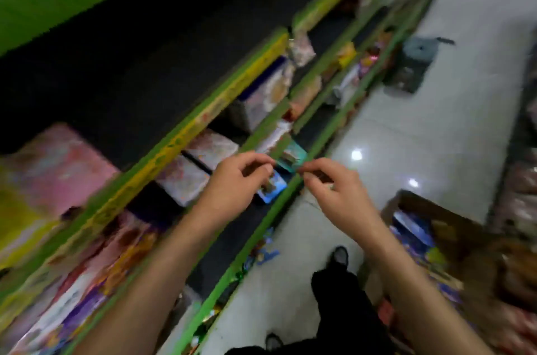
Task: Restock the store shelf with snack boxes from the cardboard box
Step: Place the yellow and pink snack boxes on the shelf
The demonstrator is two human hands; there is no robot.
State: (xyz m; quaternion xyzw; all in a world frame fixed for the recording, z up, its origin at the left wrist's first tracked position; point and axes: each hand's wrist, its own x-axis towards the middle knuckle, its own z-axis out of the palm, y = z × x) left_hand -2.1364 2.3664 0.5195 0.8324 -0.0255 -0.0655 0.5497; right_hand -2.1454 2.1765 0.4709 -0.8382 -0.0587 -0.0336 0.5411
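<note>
Head view, heavy motion blur; both arms reach forward to a lower tier of the green shelf unit [293, 192]; left hand [232, 177] has its fingers curled over a blue snack box [271, 189] standing at the shelf's front edge, and whether it actually grips the box or only hovers against it I cannot tell through the blur; right hand [334, 189] is just beside it, fingers bent with thumb and forefinger drawn close, seemingly at the green rail or the corner of a teal box [293, 158] behind, holding nothing that I can make out; the two hands are near each other but apart; the tier above already carries pinkish boxes [200, 163] in a row, and the tiers nearer the camera are packed with colourful packets; the cardboard box [421, 227] sits open on the pale tiled floor [436, 128] at the person's right, well apart from the hands, with blue packaging plainly left inside; judgement: restocking is partway, one box is being set or straightened on the shelf now, the dark gap beside the blue box suggests room for more, and several trips back to the carton remain; how many boxes are left in it cannot be counted.
</note>
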